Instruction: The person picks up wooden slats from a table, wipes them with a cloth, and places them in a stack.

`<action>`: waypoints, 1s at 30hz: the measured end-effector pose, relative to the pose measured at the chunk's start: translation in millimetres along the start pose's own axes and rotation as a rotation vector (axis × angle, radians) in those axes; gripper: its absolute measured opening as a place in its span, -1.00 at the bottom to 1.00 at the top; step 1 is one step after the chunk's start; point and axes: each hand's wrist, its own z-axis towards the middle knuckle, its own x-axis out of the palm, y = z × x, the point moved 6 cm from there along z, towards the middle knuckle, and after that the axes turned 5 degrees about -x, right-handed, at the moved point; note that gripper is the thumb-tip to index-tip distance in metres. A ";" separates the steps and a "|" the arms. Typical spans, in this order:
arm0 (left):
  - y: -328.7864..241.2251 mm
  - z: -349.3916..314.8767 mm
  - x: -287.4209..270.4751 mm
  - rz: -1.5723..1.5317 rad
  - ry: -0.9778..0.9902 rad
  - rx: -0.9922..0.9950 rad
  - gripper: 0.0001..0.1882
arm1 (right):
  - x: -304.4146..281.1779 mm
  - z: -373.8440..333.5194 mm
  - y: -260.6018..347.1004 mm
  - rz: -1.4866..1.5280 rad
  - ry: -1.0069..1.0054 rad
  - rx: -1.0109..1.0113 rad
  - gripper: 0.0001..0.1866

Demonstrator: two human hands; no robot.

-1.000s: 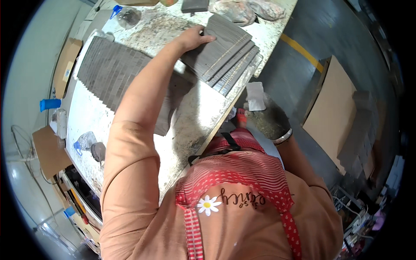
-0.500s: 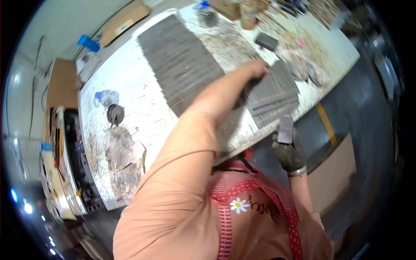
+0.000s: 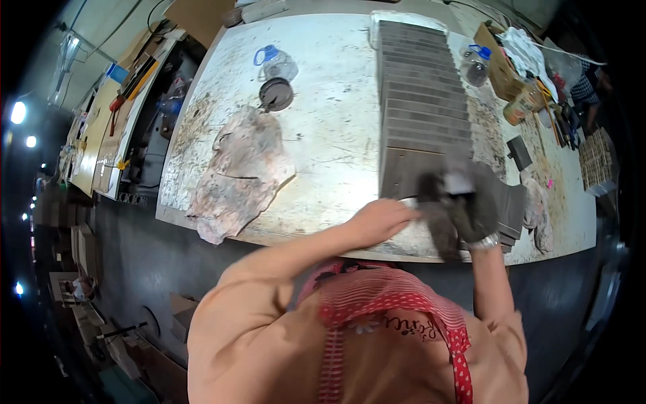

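A long row of flat grey strips (image 3: 420, 101), overlapping like shingles, lies on the white worktable (image 3: 330, 121). At its near end is my bare left hand (image 3: 383, 221), fingers closed at the edge of a dark thin piece, blurred, that I cannot make out. My right hand (image 3: 481, 209), in a dark soiled glove, is smeared by motion just right of the left fingertips. It grips a small pale grey block (image 3: 459, 182). Partly hidden behind the glove is a second stack of grey strips (image 3: 511, 205).
On the left lie a stained cloth (image 3: 245, 165), a round dark tin (image 3: 276, 94) and a clear jug with blue handle (image 3: 279, 67). To the right are a dark block (image 3: 519, 153), a crumpled glove (image 3: 535, 209), a bottle (image 3: 521, 108), another jug (image 3: 476, 66) and a cardboard box (image 3: 496, 67).
My view has swung, now facing the table more squarely. The left hand has come back from the right stack to the row's near end. The right hand has risen from beside the table to meet it.
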 end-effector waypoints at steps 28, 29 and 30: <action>-46.3 114.6 -31.9 -0.019 0.149 0.193 -0.72 | -247.3 -127.4 -90.9 -0.713 -0.741 0.551 -0.55; -59.0 139.7 -8.9 -0.007 0.211 0.215 -0.71 | -269.6 -145.9 -97.6 -0.838 -0.699 0.542 -0.52; -67.1 161.0 10.3 -0.012 0.206 0.250 -0.70 | -278.0 -150.1 -103.8 -0.833 -0.648 0.640 -0.44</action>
